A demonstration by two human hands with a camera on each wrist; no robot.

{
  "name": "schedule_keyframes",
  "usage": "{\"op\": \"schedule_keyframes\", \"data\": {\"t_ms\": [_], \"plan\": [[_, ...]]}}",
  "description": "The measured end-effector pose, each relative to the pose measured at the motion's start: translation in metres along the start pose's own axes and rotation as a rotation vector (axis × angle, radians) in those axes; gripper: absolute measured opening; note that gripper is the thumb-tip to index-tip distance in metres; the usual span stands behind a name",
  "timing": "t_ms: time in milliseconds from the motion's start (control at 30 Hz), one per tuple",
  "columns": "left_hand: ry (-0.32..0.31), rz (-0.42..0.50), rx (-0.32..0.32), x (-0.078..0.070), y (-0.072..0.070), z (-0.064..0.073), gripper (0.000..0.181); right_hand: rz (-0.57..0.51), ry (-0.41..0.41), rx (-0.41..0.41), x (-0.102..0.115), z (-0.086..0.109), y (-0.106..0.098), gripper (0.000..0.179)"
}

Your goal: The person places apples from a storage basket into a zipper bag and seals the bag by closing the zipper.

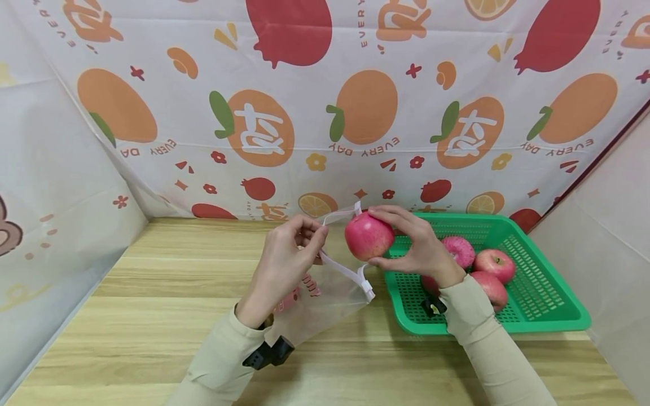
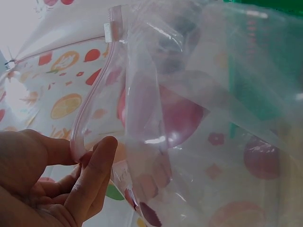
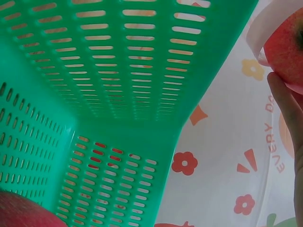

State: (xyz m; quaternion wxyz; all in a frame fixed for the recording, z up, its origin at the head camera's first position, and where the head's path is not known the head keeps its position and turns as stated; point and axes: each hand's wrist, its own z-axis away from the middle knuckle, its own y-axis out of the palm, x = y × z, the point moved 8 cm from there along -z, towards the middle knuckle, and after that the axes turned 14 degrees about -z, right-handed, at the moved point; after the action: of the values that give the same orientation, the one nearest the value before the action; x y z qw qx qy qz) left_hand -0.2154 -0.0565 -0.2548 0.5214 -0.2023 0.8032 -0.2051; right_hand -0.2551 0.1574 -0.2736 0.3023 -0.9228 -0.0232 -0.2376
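A clear zip bag with pink print and a white slider hangs with its mouth spread. My left hand pinches one edge of that mouth between thumb and fingers; the left wrist view shows the bag's zip strip in this grip. In my right hand is a red apple, held between thumb and fingers right at the bag's opening. Through the clear plastic, the left wrist view shows the apple as a pink shape. Only the right hand's fingers show in the right wrist view, against the apple.
A green slotted basket stands at the right, under my right forearm. Several apples lie inside it, one wrapped in a pink foam net. The wooden table meets a fruit-printed cloth at the back.
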Motion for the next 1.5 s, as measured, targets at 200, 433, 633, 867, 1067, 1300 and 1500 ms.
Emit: {"op": "schedule_keyframes", "data": {"t_ms": [200, 433, 633, 867, 1067, 1300, 1500], "plan": [[0.001, -0.001, -0.005, -0.001, -0.001, 0.001, 0.007, -0.006, 0.000, 0.001, 0.001, -0.001, 0.001, 0.075], [-0.001, 0.000, -0.002, -0.001, -0.002, 0.001, 0.007, -0.002, 0.009, 0.009, 0.001, -0.001, 0.002, 0.079], [0.007, -0.004, -0.006, 0.000, -0.002, 0.000, 0.007, 0.003, 0.028, 0.009, 0.001, -0.001, 0.002, 0.076], [0.016, -0.033, -0.015, -0.003, -0.003, 0.001, 0.005, -0.148, -0.047, -0.017, 0.005, -0.002, 0.002, 0.072], [0.014, -0.045, -0.022, -0.004, -0.005, 0.002, 0.006, -0.162, -0.021, -0.016, 0.004, -0.002, 0.001, 0.071], [0.011, -0.027, -0.024, -0.004, -0.007, 0.003, 0.005, -0.122, 0.032, -0.018, -0.001, -0.001, -0.002, 0.074], [0.004, -0.024, -0.024, -0.004, -0.010, 0.002, 0.005, -0.071, 0.140, 0.004, -0.014, 0.002, -0.003, 0.081]]}}
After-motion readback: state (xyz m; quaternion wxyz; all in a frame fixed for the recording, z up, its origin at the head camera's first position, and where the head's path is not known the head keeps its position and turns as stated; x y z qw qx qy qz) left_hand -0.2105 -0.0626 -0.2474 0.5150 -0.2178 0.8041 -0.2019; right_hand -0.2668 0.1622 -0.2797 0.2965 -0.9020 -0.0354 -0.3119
